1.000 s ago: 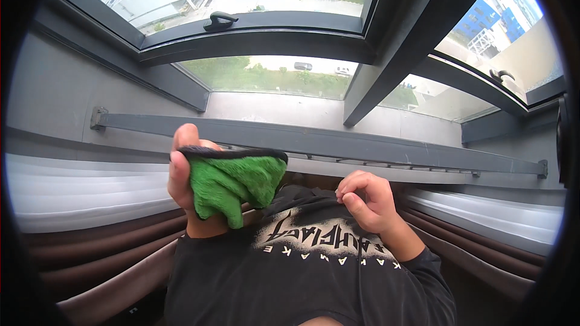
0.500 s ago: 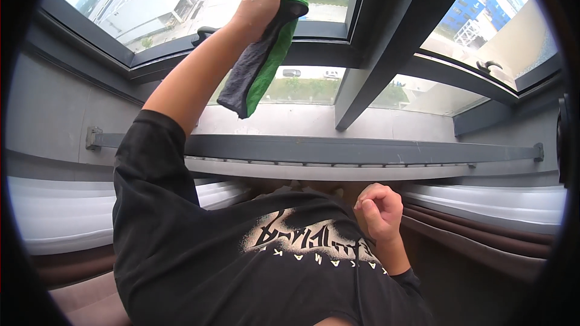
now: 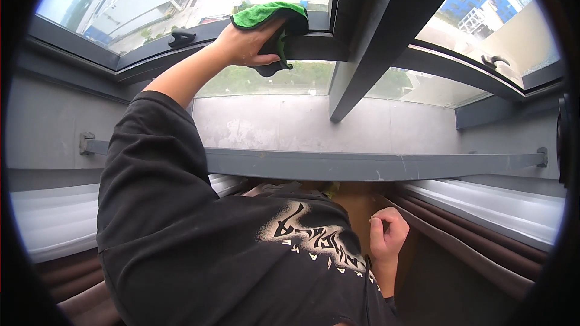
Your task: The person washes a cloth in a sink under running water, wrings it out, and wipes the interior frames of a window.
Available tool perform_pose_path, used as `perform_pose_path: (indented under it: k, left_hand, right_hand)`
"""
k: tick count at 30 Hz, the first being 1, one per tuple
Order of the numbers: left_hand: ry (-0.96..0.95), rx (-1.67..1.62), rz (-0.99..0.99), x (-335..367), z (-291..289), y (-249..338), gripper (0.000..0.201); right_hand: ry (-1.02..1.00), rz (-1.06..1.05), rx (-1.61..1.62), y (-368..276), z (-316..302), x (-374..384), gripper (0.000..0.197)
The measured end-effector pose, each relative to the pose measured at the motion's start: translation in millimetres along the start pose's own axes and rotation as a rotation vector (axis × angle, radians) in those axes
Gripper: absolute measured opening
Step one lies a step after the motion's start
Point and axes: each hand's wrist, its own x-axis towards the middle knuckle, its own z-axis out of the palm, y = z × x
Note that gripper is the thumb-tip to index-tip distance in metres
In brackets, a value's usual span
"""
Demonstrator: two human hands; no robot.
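My left hand (image 3: 252,45) is stretched far forward to the window, gripping a green and dark grey cleaning cloth (image 3: 270,15). The cloth is bunched about the fingers, its green side draped over them and a dark end hanging below the thumb. Hand and cloth are at the lower bar of the dark window frame (image 3: 323,47), by the pane's lower right corner; most of the fingers are hidden by the cloth. Close to my body on the right, my right hand (image 3: 388,234) is curled into a loose fist, with nothing visible in it.
A dark window handle (image 3: 182,37) sits left of my left hand, another handle (image 3: 496,61) on the right window. A thick grey post (image 3: 386,42) divides the windows. A grey rail (image 3: 362,165) crosses before me. White curtains (image 3: 54,220) and brown curtains (image 3: 471,235) hang beside me.
The cloth hung down lengthwise from my raised left hand; now that hand is lower, at the frame bar, with the cloth bunched around it. My right fist has dropped slightly lower.
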Motion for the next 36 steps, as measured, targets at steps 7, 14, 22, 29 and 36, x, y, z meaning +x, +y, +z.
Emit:
perform_pose_path:
  k: [7,14,22,29,36]
  left_hand:
    - [0.039,0.073,-0.026,26.4,14.1,28.0,0.068]
    - [0.183,0.089,-0.047,32.3,15.9,49.2,0.063]
    - [-0.093,0.197,-0.375,-125.8,19.3,-39.7,0.067]
    - [0.122,0.075,0.028,-16.9,18.7,17.8,0.048]
    - [0.267,-0.048,0.158,10.9,27.8,41.1,0.047]
  right_hand:
    - [0.000,0.062,-0.004,13.3,-8.5,6.5,0.007]
    - [-0.175,-0.217,-0.130,18.6,1.3,36.0,0.006]
    - [-0.115,-0.138,-0.046,28.1,-19.2,28.1,0.009]
    - [-0.093,-0.105,-0.132,23.9,-19.0,24.0,0.008]
    - [-0.128,-0.127,-0.131,22.5,2.0,20.9,0.016]
